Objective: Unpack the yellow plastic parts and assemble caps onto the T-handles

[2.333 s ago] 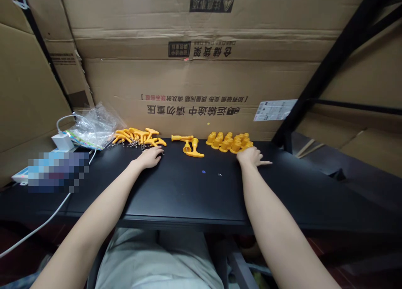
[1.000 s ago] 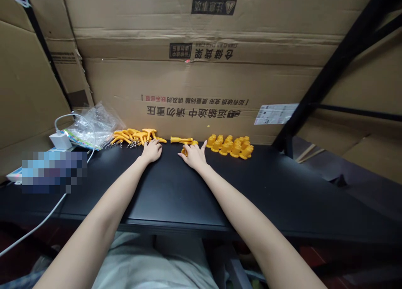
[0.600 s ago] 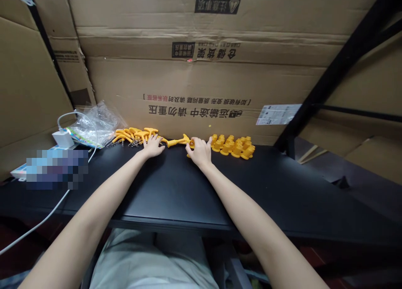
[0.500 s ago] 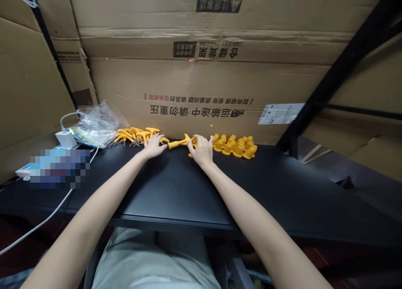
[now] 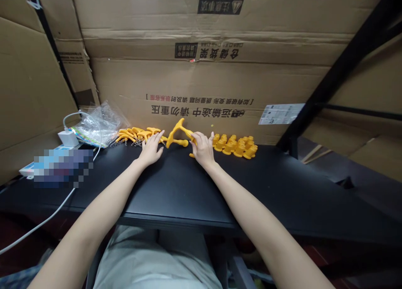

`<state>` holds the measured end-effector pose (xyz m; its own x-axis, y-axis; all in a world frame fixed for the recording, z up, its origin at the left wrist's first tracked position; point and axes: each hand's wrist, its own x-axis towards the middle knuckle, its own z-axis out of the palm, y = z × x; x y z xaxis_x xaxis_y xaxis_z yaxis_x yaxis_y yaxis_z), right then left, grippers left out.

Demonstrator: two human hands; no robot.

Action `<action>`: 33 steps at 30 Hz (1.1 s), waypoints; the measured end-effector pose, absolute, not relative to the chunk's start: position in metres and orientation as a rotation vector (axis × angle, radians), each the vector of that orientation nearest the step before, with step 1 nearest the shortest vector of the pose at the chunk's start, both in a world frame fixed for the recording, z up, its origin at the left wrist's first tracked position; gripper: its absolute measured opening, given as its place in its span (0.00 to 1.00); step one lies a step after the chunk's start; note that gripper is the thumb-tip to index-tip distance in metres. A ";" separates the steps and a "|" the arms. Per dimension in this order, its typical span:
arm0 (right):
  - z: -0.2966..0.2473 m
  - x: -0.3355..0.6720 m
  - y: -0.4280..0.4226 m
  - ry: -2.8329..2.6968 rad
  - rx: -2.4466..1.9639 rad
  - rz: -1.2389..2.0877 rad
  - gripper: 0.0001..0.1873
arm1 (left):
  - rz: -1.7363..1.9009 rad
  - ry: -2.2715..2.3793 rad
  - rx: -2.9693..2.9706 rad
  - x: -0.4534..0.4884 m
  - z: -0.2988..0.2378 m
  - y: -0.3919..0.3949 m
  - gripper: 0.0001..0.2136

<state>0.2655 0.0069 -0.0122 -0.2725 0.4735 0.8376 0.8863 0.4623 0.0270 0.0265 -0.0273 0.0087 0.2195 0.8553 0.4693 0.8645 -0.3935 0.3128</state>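
Note:
My right hand (image 5: pixel 203 148) is closed around the stem end of a yellow T-shaped handle (image 5: pixel 178 127), whose crossbar is raised and tilted to the left. The far end of the stem is hidden by my fingers. Another yellow piece with a rounded end (image 5: pixel 182 142) lies just behind and below it on the table. My left hand (image 5: pixel 151 150) rests with its fingers stretched out, beside a pile of yellow T-shaped corkscrew handles (image 5: pixel 138 132) with thin coiled metal spirals. Nothing shows in its grasp.
Several yellow stepped cup-like pieces (image 5: pixel 234 145) stand in rows right of my right hand. At the left are a clear plastic bag (image 5: pixel 97 119), a white plug (image 5: pixel 68 138) and a white cable (image 5: pixel 63 201). A cardboard wall (image 5: pixel 207 79) closes off the back of the black table (image 5: pixel 176 188).
The T-shaped handle at my right hand has been lifted and turned so its crossbar stands higher. My left hand has drawn slightly nearer to me and stays open.

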 end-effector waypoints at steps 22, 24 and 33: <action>-0.001 0.238 -0.011 -2.209 -0.872 -0.617 0.17 | -0.996 -1.647 -2.350 0.030 0.013 -0.030 0.26; 0.000 0.233 -0.012 -2.220 -0.919 -0.617 0.16 | -0.972 -1.655 -2.356 0.032 0.014 -0.032 0.26; 0.004 0.233 -0.015 -2.219 -0.989 -0.641 0.15 | -0.881 -1.755 -2.375 0.036 0.020 -0.039 0.25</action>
<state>0.2327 -0.0154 0.0041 -0.5283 0.4789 0.7011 0.7789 0.6019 0.1758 0.0362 -0.0386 0.0197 0.1886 0.8598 0.4746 0.8943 -0.3500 0.2788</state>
